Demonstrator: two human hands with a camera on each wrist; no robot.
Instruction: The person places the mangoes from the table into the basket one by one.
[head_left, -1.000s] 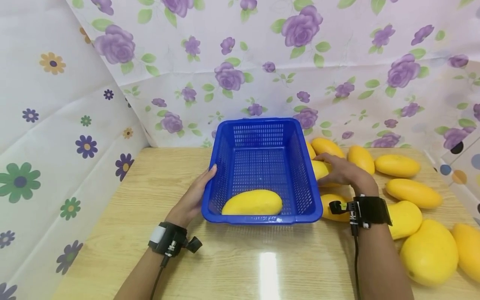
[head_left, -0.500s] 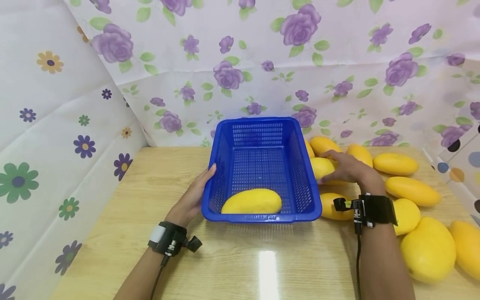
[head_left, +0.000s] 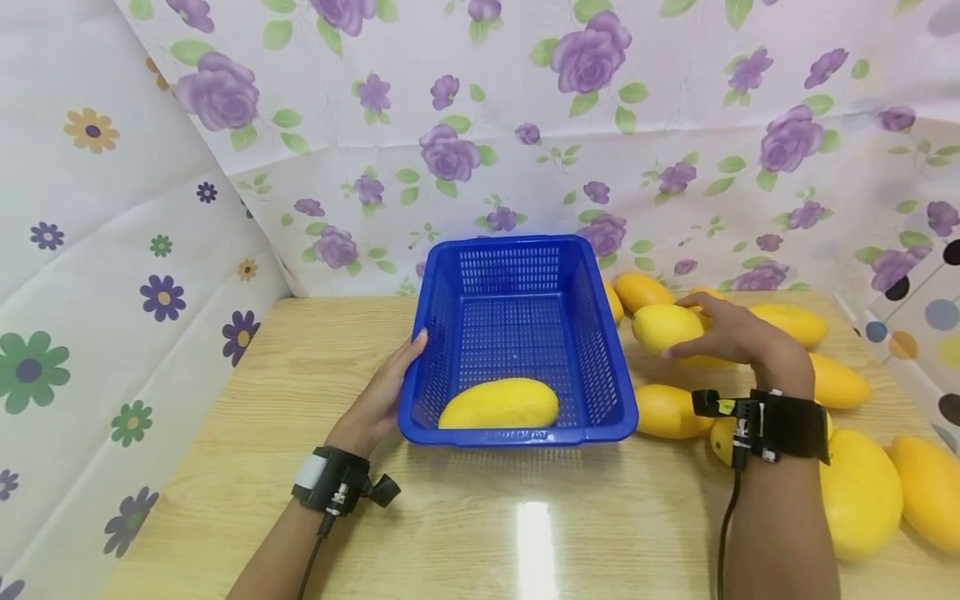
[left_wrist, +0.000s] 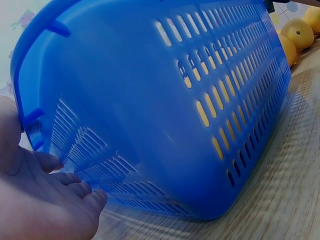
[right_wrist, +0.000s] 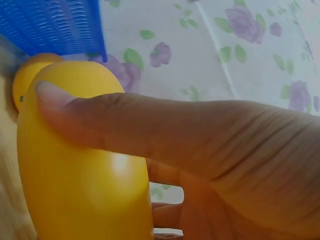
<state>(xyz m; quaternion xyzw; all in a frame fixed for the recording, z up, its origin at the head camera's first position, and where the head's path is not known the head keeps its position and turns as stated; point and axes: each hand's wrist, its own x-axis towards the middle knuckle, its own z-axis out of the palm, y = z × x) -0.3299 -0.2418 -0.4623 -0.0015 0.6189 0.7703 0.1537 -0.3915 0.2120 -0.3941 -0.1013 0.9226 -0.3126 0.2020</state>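
Observation:
A blue plastic basket point(head_left: 517, 437) stands on the table, with one yellow mango point(head_left: 498, 404) lying inside along its near wall. At the basket's left side, my left hand point(head_left: 378, 396) grips the rim. Its thumb lies over the rim, and in the left wrist view the fingers point(left_wrist: 75, 185) rest along the outer wall. To the right of the basket, my right hand point(head_left: 738, 329) holds another yellow mango point(head_left: 663, 327). The right wrist view shows the thumb point(right_wrist: 115, 117) pressed across that mango; its other fingers are partly hidden behind it.
Several more mangoes lie on the right part of the wooden table point(head_left: 450, 517), among them a mango point(head_left: 670, 411) near the basket's right corner and a larger one point(head_left: 860, 492) beside my right forearm. A flower-patterned sheet point(head_left: 517, 167) hangs behind the table.
My right hand has moved to the right, carrying the mango away from the basket's right wall. The left hand keeps its grip on the rim, and the basket stands where it was.

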